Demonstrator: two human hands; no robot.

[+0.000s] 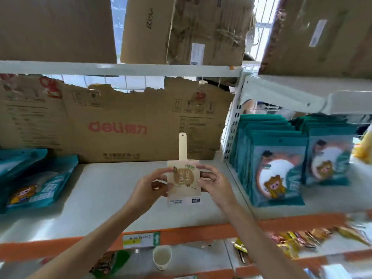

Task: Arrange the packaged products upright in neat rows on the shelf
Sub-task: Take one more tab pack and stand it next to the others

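1. Small beige card-backed package with a long cream hang tab (184, 179): held upright above the white shelf board (112, 190), roughly at the middle of the bay, printed face toward the camera, tab pointing up.
2. Left hand (150, 185): fingers curled, thumb and fingertips pinching the package's left edge.
3. Right hand (214, 181): fingers curled round the package's right edge, thumb on the front face.
4. Torn brown corrugated cardboard panel with red "deli" lettering (116, 125): standing against the back of the bay, behind the held package.
5. Teal flat pouches with a cartoon monkey print, near row (278, 174): standing upright one behind another in the neighbouring bay to the right, just beyond the perforated white divider (233, 127).
6. Second row of the same teal pouches (329, 160): upright, further right, beside the first.
7. Teal pouches with cartoon print (38, 184): lying tilted and flat at the left end of the shelf.
8. Orange shelf-edge strip (201, 234): carries a yellow-and-green price label (141, 239).
9. White paper cup (162, 257): upright on the lower shelf.
10. Brown cardboard cartons (181, 29): on the top shelf.
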